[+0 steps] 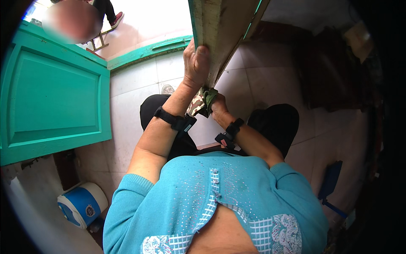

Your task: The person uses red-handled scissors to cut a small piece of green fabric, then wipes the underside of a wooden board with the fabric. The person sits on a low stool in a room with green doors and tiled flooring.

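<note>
My left hand (pixel 197 65) grips the edge of a wooden door leaf (pixel 219 31), thumb on the near side and the fingers mostly hidden behind it. Lower down, by the bottom of that leaf, my right hand (pixel 219 106) holds a camouflage cloth (pixel 202 102) bunched up, green on one side and patterned brown and cream on the other. The cloth hangs between my forearms, close to the leaf's lower edge. A black strap with a small box sits on each wrist.
A green door panel (pixel 57 92) stands at the left, beside a green threshold (pixel 149 50). Outside is another person's leg with a red shoe (pixel 117 20). A blue and white cooler box (pixel 84 204) lies lower left, a blue dustpan (pixel 330 179) lower right. Dark furniture (pixel 330 70) is at the right.
</note>
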Demonstrator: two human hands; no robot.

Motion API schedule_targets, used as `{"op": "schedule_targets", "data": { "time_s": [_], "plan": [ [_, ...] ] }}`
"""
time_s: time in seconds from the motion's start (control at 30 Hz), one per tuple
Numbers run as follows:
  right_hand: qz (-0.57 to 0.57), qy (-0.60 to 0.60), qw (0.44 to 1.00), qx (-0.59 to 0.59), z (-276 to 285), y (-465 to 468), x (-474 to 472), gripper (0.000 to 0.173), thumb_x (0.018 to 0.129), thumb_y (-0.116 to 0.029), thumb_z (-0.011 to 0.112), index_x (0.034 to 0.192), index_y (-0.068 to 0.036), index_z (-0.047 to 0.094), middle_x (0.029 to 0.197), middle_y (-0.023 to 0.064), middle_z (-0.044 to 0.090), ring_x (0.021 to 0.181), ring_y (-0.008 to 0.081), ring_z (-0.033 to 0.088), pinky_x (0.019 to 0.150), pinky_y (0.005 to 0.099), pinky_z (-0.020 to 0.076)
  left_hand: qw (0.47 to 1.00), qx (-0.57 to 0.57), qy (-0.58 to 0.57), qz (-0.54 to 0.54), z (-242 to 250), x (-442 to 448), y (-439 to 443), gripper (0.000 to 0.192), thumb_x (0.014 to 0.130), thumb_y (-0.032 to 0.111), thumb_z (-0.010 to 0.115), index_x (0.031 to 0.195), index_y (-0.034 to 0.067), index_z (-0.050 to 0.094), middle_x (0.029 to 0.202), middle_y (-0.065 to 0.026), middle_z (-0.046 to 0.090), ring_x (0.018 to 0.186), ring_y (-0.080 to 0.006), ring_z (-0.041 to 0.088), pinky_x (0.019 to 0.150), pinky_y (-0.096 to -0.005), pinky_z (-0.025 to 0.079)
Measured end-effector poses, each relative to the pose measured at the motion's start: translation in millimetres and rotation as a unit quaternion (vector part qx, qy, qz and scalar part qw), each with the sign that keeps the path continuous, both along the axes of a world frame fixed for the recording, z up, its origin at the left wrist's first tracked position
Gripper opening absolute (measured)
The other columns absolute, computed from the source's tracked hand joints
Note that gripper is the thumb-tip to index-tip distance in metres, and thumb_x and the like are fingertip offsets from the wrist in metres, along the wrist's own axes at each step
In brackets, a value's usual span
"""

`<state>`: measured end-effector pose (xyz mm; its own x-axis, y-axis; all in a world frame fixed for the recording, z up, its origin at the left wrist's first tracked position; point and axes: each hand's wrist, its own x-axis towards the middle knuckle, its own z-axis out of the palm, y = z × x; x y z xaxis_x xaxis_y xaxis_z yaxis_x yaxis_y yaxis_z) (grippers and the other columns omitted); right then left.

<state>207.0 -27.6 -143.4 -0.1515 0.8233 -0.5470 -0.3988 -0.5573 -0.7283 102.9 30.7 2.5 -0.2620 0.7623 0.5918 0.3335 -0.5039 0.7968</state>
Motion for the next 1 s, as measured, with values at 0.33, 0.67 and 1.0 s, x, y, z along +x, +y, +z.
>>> {"op": "schedule_targets", "data": {
  "time_s": [0.33, 0.67, 1.0],
  "plan": [
    [0.102, -0.001, 0.947, 0.305, 40, 2, 11, 0.016, 0.094, -0.012, 0.058, 0.098, 0.002, 0.063, 0.083, 0.0059, 0.066, 0.069, 0.0152, 0.066, 0.061, 0.0258, 0.0532, 0.999, -0.033, -0.037, -0.001, -12, -9, 8, 0.062, 0.098, 0.050, 0.025, 0.078, -0.003, 0.049, 0.074, -0.0191, 0.048, 0.070, -0.0337, 0.045, 0.067, -0.0429, 0.037],
    [0.109, 0.084, 0.985, -0.106, -21, 1, 12, 0.016, 0.091, -0.011, 0.057, 0.091, 0.002, 0.066, 0.079, 0.0110, 0.067, 0.064, 0.0222, 0.066, 0.059, 0.0344, 0.0565, 0.999, 0.014, 0.007, -0.031, 2, -5, 2, 0.066, 0.096, 0.055, 0.028, 0.102, -0.004, 0.058, 0.090, -0.0221, 0.058, 0.084, -0.0361, 0.056, 0.077, -0.0411, 0.044],
    [-0.035, 0.201, 0.970, -0.129, -75, 26, 1, 0.025, 0.092, -0.017, 0.058, 0.111, 0.000, 0.055, 0.097, 0.0119, 0.063, 0.080, 0.0247, 0.066, 0.069, 0.0378, 0.0571, 0.999, -0.008, 0.032, -0.020, -10, 3, -3, 0.073, 0.091, 0.061, 0.041, 0.114, -0.008, 0.053, 0.106, -0.0281, 0.057, 0.101, -0.0405, 0.055, 0.089, -0.0413, 0.042]
  ]
}}
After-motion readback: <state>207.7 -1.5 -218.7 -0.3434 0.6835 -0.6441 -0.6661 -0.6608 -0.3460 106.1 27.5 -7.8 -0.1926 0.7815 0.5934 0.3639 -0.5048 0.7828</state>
